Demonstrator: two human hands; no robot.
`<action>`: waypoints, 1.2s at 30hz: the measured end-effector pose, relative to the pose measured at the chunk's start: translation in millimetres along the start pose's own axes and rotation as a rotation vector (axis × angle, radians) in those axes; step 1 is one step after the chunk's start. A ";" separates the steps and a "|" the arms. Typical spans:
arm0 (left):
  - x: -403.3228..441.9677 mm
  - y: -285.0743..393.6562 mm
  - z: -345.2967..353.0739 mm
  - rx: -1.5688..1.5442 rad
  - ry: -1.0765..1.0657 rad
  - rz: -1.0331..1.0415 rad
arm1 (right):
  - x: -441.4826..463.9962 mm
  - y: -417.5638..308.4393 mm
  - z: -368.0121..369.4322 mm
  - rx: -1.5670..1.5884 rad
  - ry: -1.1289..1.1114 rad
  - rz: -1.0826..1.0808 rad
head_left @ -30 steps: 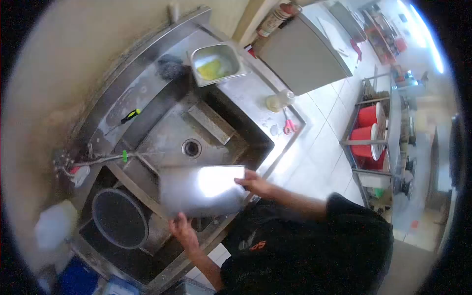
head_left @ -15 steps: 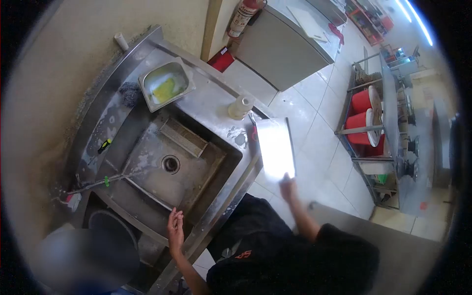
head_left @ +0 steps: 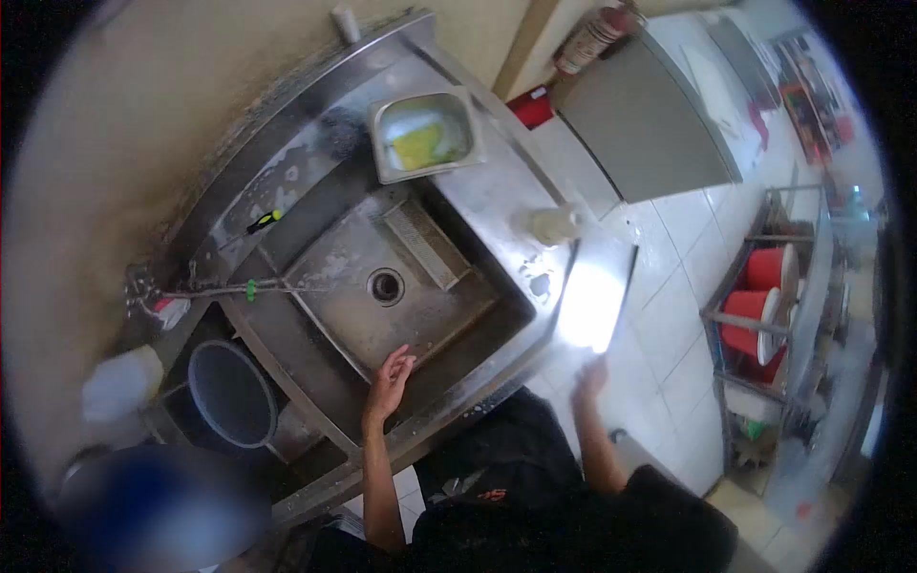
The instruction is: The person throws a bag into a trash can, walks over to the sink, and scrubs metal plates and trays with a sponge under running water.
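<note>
My right hand (head_left: 591, 380) is closed at the lower edge of a shiny flat metal panel (head_left: 594, 296), held beside the counter's right edge. Glare washes out much of the panel's surface, and the fingers are smeared. Over the front edge of the sink basin (head_left: 344, 258), my left hand (head_left: 390, 382) hangs with loosely bent fingers and nothing in them. A slotted metal piece (head_left: 425, 246) lies in the basin near the drain (head_left: 386, 286). Behind the basin stands a steel pan (head_left: 382, 153) containing suds and a yellow-green cloth or sponge.
A pale bottle (head_left: 554, 225) stands on the counter. A green-and-black handled tool (head_left: 265, 222) lies on the ledge. The faucet pipe (head_left: 210, 289) reaches over the sink, near a grey tub (head_left: 232, 393). A blurred round shape (head_left: 162, 506) fills the lower left. Red buckets (head_left: 750, 320) sit on a rack.
The view has shifted, so the sink appears farther right and the grey tub shows more fully. The panel now looks narrower and closer to the counter edge. My left hand remains over the sink front.
</note>
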State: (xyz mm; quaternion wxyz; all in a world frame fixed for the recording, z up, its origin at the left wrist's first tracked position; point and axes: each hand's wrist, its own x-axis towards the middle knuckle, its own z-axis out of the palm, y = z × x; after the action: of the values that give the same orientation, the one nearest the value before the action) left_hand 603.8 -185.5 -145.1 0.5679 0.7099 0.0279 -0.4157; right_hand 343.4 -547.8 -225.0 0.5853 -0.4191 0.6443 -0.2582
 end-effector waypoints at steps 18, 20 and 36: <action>115.6 -304.4 -102.5 0.005 0.618 -0.419 | -54.5 103.4 379.7 -1.200 -1.261 -0.604; 124.7 -333.6 -83.0 -0.174 0.784 -0.378 | -52.2 139.5 375.7 -1.007 -1.568 -0.769; 187.3 -209.7 -140.2 0.151 0.615 -0.239 | -81.7 287.1 441.1 -1.163 -1.264 -0.692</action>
State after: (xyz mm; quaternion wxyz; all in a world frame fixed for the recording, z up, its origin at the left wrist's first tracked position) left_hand 697.0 -76.2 -424.5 0.4259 0.8340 0.2499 -0.2464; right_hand 700.2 -261.3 -497.5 0.4156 -0.8791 0.0723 0.2219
